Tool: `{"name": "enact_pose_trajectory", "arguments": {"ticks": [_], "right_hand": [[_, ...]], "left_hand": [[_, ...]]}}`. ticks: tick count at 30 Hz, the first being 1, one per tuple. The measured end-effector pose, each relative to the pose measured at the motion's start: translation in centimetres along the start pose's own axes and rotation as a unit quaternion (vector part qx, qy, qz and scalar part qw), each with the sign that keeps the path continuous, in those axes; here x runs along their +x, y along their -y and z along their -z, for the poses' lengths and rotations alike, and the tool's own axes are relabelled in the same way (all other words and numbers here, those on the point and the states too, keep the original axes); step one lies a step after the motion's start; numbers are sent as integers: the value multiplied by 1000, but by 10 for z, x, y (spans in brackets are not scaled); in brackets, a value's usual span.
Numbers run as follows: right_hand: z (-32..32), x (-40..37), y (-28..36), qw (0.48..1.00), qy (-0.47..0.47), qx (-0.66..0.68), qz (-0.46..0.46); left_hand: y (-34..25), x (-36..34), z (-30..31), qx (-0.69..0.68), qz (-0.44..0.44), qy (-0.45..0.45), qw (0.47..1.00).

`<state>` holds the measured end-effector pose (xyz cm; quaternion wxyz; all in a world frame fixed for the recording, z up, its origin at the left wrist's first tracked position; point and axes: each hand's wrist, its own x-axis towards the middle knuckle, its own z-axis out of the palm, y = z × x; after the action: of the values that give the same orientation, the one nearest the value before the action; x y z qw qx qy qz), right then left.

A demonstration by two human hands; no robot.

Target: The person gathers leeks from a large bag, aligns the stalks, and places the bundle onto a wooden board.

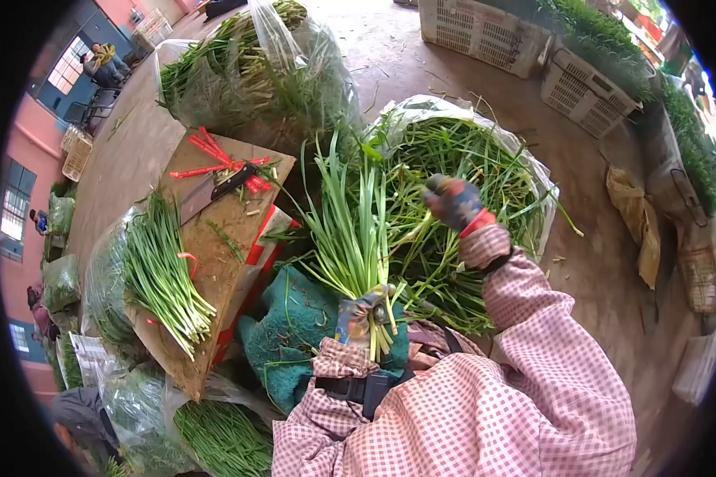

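Observation:
My left hand (363,312), in a patterned glove, grips a bunch of garlic chives (346,230) near its pale stem ends. The long leaves fan up and away from me above a teal cloth (290,306) on my lap. My right hand (453,205), also gloved, is raised with its fingers curled over a large plastic bag of loose greens (445,143); whatever it may hold is hidden. On a wooden board (247,171) to the left lies a chive bundle (163,270) with a red tie. A knife (215,191) with a black handle rests beside several red strips (215,159).
Big plastic bags of greens (254,79) stand beyond the board, with more bagged chives (223,437) at lower left. White crates (481,36) of greens line the right and back. A brown sack (632,215) lies on the floor. Other people (103,63) sit far left.

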<state>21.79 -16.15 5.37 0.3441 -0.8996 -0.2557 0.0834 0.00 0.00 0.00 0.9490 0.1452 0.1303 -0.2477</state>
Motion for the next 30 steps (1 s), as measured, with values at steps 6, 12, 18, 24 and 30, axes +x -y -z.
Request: {"name": "enact_pose_trajectory", "arguments": {"ticks": [6, 12, 18, 24, 30], "right_hand": [[3, -32, 34, 874, 378, 301, -53], [-22, -39, 49, 947, 278, 149, 67], [-38, -18, 14, 960, -9, -115, 254], [-13, 23, -20, 959, -80, -222, 158], [50, 14, -33, 998, -15, -1, 56]], "left_hand": [[7, 6, -15, 50, -52, -148, 986], [17, 2, -24, 93, -126, -211, 965], [11, 2, -41, 144, -115, -261, 948], [9, -1, -27, 122, -121, -206, 963], [10, -3, -24, 148, -181, -139, 962]]}}
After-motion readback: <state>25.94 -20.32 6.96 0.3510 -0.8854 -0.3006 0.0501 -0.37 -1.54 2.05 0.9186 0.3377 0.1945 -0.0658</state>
